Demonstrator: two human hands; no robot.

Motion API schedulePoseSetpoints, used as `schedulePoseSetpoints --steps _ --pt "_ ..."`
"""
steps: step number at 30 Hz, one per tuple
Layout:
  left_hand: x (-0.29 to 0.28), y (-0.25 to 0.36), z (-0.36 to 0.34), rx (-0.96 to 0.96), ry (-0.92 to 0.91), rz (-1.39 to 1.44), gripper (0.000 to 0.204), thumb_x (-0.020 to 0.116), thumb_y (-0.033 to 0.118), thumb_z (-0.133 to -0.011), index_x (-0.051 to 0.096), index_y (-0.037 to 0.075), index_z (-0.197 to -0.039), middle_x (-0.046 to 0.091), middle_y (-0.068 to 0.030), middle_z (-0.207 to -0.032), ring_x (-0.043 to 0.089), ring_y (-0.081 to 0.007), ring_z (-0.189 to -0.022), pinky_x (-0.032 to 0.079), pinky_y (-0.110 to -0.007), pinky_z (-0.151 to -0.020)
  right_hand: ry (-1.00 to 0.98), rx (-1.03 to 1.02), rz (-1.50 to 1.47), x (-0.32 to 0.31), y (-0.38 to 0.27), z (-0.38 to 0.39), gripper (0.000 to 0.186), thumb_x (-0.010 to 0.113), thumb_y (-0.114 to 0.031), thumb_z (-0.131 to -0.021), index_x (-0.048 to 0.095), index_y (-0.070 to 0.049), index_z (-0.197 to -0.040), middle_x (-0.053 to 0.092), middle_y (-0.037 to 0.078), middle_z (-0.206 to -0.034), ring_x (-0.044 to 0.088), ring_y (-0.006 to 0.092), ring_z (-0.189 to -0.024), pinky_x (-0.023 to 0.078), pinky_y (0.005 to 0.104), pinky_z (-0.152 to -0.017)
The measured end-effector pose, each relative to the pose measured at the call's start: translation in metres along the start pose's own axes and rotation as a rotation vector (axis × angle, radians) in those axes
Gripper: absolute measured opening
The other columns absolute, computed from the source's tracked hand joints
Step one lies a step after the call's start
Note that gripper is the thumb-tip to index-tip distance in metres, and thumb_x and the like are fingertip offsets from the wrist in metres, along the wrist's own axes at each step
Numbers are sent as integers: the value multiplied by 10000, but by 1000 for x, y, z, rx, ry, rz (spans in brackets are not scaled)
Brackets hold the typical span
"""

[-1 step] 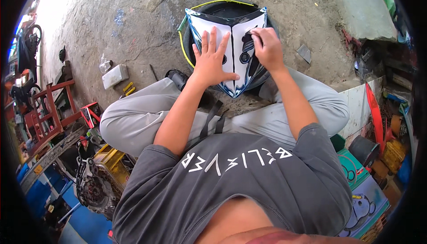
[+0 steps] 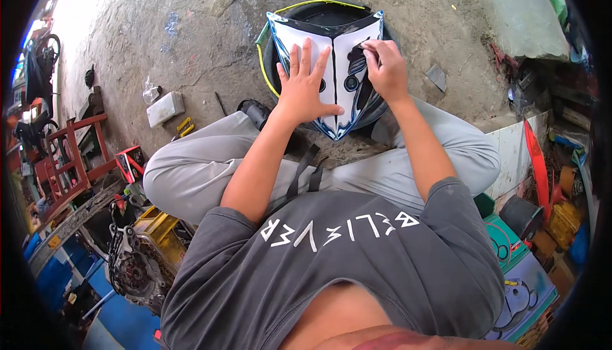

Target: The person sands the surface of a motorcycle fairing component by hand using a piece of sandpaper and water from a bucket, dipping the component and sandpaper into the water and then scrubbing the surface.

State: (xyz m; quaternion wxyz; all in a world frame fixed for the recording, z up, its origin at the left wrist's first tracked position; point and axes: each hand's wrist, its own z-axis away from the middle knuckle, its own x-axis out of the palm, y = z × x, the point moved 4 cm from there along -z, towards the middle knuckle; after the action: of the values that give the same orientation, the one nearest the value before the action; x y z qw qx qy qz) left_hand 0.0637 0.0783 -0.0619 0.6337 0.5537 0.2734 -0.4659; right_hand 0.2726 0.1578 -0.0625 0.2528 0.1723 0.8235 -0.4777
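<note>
You are sitting in a workshop, and the things around you suggest vehicle repair. The stained concrete floor point(image 2: 210, 37) is bare and rough. Near its left edge you have a dark wheel point(image 2: 49, 47), perhaps a motorcycle's, though the rim blurs it. Towards the lower left corner stand a red metal frame point(image 2: 100, 143), a yellow crate point(image 2: 155, 226) and a grimy metal engine casing point(image 2: 137, 273). A yellow-handled tool point(image 2: 185, 126) lies on the floor by your left knee. Flat packages point(image 2: 526, 296) showing gasket-like outlines sit on your right, and a glossy fairing panel point(image 2: 299, 36) before you.
</note>
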Motion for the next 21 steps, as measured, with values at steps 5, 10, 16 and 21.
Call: schedulePoseSetpoints --steps 5,10,16,21 --pt "-2 0 0 -9 -17 21 1506 987 620 -559 151 288 -1766 9 -238 -1823 -12 -523 -1663 134 -830 -1213 -70 -91 -30 15 -22 10 206 732 8 -916 722 -56 -1112 705 143 -988 676 355 -963 553 454 -854" --pt "-2 1 0 0 1 23 1503 988 616 -559 155 289 -1766 9 -238 -1823 -16 -519 -1664 121 -826 -1218 29 44 15 0 9 -5 242 724 6 -929 742 -62 -1161 762 117 -1072 698 328 -1007 569 422 -902" --pt "1 -1 0 8 -3 24 1503 987 615 -559 154 287 -1766 -3 -235 -1824 -15 -520 -1664 117 -828 -1217 -27 -41 -11 12 -19 5 269 717 12 -931 747 -51 -1190 784 109 -1087 699 320 -985 572 422 -906" --pt "-1 0 0 2 7 25 1510 988 625 -553 159 277 -1766 -10 -238 -1824 -17 -531 -1660 125 -831 -1212 18 -32 -21 5 1 -3 287 724 9 -924 746 -56 -1204 781 110 -1065 698 321 -981 570 422 -897"
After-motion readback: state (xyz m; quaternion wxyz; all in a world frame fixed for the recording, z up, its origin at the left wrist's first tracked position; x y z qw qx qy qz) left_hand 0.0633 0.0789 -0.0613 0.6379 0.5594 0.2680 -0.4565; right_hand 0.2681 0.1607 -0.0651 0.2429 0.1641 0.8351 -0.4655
